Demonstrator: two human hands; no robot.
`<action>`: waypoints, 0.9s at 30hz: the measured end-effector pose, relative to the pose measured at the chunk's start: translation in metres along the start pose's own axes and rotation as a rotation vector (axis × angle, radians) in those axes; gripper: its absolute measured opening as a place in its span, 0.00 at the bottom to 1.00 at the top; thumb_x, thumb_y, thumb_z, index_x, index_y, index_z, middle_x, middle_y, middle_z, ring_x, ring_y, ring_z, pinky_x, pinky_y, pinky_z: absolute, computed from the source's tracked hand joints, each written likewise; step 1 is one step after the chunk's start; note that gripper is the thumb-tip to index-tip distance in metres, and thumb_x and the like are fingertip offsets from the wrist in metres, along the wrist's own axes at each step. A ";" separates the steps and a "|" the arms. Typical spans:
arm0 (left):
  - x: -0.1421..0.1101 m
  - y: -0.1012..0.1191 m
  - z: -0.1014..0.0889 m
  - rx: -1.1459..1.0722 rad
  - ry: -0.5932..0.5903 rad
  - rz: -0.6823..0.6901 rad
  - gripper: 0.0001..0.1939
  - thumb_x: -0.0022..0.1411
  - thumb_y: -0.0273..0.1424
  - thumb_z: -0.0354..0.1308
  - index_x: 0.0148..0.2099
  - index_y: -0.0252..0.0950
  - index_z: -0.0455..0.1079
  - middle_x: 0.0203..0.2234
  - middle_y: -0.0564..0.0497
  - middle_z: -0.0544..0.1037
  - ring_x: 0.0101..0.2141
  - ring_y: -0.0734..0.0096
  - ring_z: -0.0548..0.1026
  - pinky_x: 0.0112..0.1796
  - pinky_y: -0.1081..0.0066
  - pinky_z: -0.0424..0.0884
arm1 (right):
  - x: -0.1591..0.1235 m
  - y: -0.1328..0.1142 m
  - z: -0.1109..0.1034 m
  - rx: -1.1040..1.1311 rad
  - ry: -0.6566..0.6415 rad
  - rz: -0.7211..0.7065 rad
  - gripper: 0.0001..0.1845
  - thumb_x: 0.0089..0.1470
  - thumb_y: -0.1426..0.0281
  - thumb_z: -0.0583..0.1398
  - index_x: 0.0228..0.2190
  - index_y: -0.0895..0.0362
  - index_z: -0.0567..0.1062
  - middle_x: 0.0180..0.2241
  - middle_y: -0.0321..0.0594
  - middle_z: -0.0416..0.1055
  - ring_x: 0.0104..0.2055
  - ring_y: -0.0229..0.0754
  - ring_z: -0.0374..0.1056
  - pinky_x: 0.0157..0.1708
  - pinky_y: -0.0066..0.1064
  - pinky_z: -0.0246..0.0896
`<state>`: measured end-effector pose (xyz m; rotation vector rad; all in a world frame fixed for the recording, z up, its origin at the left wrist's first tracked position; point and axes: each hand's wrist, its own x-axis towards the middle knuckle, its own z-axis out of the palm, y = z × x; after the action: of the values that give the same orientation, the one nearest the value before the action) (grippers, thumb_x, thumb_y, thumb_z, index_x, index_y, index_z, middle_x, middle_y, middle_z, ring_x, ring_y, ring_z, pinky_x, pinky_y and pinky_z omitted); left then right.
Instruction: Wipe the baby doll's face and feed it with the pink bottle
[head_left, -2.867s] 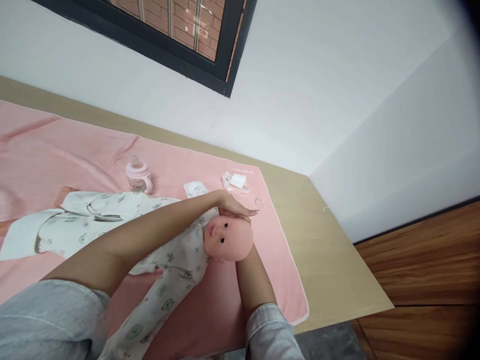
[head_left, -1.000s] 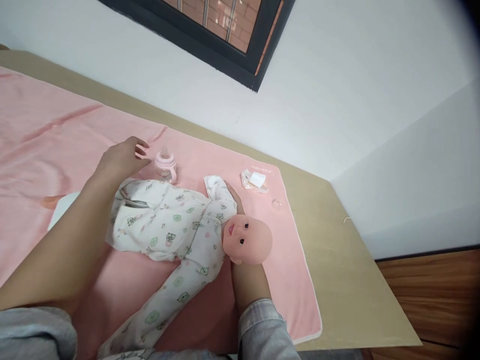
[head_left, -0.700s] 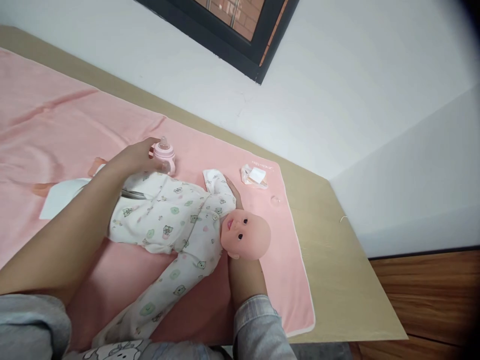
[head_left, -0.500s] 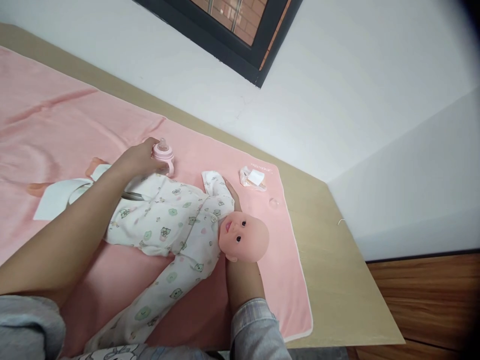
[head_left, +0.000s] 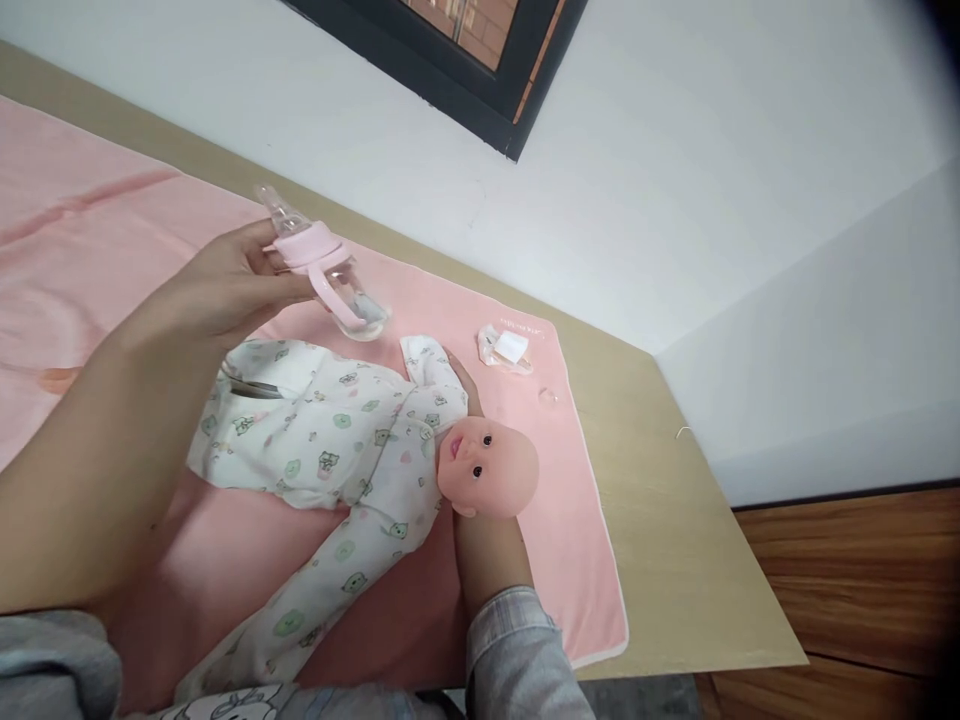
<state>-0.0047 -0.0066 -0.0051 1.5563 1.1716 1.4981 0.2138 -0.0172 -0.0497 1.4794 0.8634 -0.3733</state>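
Observation:
A baby doll (head_left: 337, 440) in a white printed sleepsuit lies face up, its bare head to the right. Above its middle, my left hand (head_left: 259, 265) has its fingers closed around a baby bottle (head_left: 337, 275) with a pink collar and handle. The bottle is lifted and tilted, its clear teat pointing up and left. My right forearm passes under the doll's head and neck. My right hand (head_left: 469, 388) shows only in part, holding the doll from behind the shoulder by its far sleeve; most of its fingers are hidden.
A pink blanket (head_left: 112, 270) covers much of the tan tabletop (head_left: 652, 560). Beyond the doll's head lie a small clear packet with a white label (head_left: 510, 350) and a clear round piece (head_left: 548, 397). A white wall (head_left: 465, 220) with a dark window frame (head_left: 480, 125) borders the table.
My left hand has raised the bottle off the blanket area and tipped it, so its clear body now shows. My right hand and the doll's head have stayed about in place.

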 end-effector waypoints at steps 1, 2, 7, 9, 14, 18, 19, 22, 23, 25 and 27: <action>-0.003 0.007 0.003 0.038 0.030 0.003 0.36 0.49 0.45 0.71 0.57 0.35 0.70 0.50 0.47 0.77 0.51 0.58 0.75 0.56 0.61 0.70 | -0.001 0.001 0.001 -0.035 0.007 -0.009 0.19 0.34 0.81 0.70 0.35 0.63 0.82 0.45 0.51 0.78 0.57 0.64 0.70 0.62 0.54 0.54; -0.005 0.014 0.005 0.097 0.063 -0.009 0.38 0.46 0.47 0.71 0.57 0.37 0.70 0.51 0.49 0.76 0.52 0.57 0.74 0.56 0.62 0.70 | -0.003 0.002 0.001 -0.031 0.041 -0.028 0.18 0.33 0.81 0.70 0.33 0.62 0.82 0.44 0.50 0.78 0.57 0.64 0.70 0.62 0.54 0.55; -0.014 0.028 0.006 0.229 -0.009 -0.088 0.42 0.46 0.56 0.65 0.60 0.45 0.67 0.54 0.57 0.75 0.55 0.57 0.72 0.51 0.65 0.73 | -0.002 0.003 0.002 0.219 0.162 -0.028 0.15 0.31 0.83 0.69 0.26 0.58 0.80 0.39 0.44 0.79 0.53 0.65 0.72 0.61 0.56 0.56; -0.016 0.028 0.007 0.237 -0.007 -0.053 0.41 0.47 0.56 0.65 0.60 0.44 0.68 0.53 0.56 0.75 0.55 0.54 0.72 0.51 0.61 0.74 | 0.003 -0.001 0.002 0.264 0.127 0.076 0.14 0.33 0.83 0.69 0.27 0.60 0.81 0.41 0.46 0.79 0.57 0.66 0.70 0.63 0.56 0.52; -0.019 0.025 0.014 0.125 -0.028 -0.051 0.34 0.51 0.48 0.66 0.59 0.43 0.70 0.48 0.54 0.77 0.50 0.51 0.76 0.48 0.58 0.75 | 0.012 -0.008 0.002 0.064 0.085 0.043 0.15 0.34 0.84 0.70 0.30 0.64 0.81 0.40 0.46 0.78 0.57 0.66 0.69 0.62 0.55 0.52; -0.026 0.030 0.025 0.377 0.022 0.095 0.35 0.50 0.35 0.66 0.62 0.44 0.68 0.52 0.52 0.75 0.50 0.55 0.75 0.45 0.65 0.74 | 0.008 -0.005 -0.002 -0.053 0.040 -0.004 0.16 0.33 0.81 0.72 0.29 0.61 0.81 0.40 0.48 0.79 0.53 0.68 0.72 0.63 0.54 0.57; -0.028 0.032 0.027 0.431 0.001 0.130 0.36 0.50 0.35 0.66 0.63 0.44 0.67 0.53 0.51 0.74 0.51 0.56 0.74 0.44 0.68 0.74 | 0.006 -0.004 -0.003 -0.086 0.036 -0.002 0.15 0.34 0.79 0.72 0.30 0.60 0.81 0.40 0.47 0.79 0.51 0.67 0.73 0.62 0.53 0.59; -0.035 0.038 0.028 0.592 -0.155 0.200 0.38 0.52 0.39 0.66 0.64 0.44 0.62 0.54 0.51 0.73 0.51 0.58 0.74 0.40 0.71 0.73 | 0.004 -0.002 -0.003 -0.161 0.014 -0.006 0.15 0.38 0.74 0.71 0.34 0.56 0.82 0.41 0.44 0.79 0.50 0.65 0.75 0.61 0.53 0.62; -0.037 0.040 0.028 0.661 -0.237 0.234 0.37 0.53 0.41 0.65 0.65 0.43 0.61 0.54 0.51 0.73 0.50 0.59 0.74 0.40 0.70 0.72 | 0.005 -0.001 -0.001 -0.140 0.043 -0.034 0.15 0.39 0.73 0.71 0.34 0.53 0.82 0.40 0.43 0.80 0.50 0.65 0.75 0.60 0.52 0.64; -0.041 0.041 0.027 0.811 -0.423 0.318 0.33 0.57 0.41 0.63 0.64 0.43 0.62 0.52 0.51 0.74 0.47 0.60 0.74 0.43 0.67 0.70 | 0.010 0.000 0.008 0.003 0.268 -0.174 0.12 0.42 0.70 0.70 0.34 0.49 0.82 0.38 0.39 0.80 0.50 0.64 0.75 0.56 0.49 0.70; -0.044 0.042 0.026 0.930 -0.582 0.410 0.26 0.61 0.37 0.61 0.61 0.43 0.66 0.50 0.53 0.76 0.47 0.60 0.74 0.46 0.64 0.67 | 0.020 0.002 0.020 0.168 0.612 -0.358 0.09 0.48 0.64 0.67 0.35 0.45 0.82 0.37 0.37 0.79 0.52 0.61 0.74 0.49 0.45 0.75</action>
<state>0.0302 -0.0596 0.0133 2.7404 1.2912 0.5632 0.2337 -0.0306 -0.0652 1.6204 1.6304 -0.2574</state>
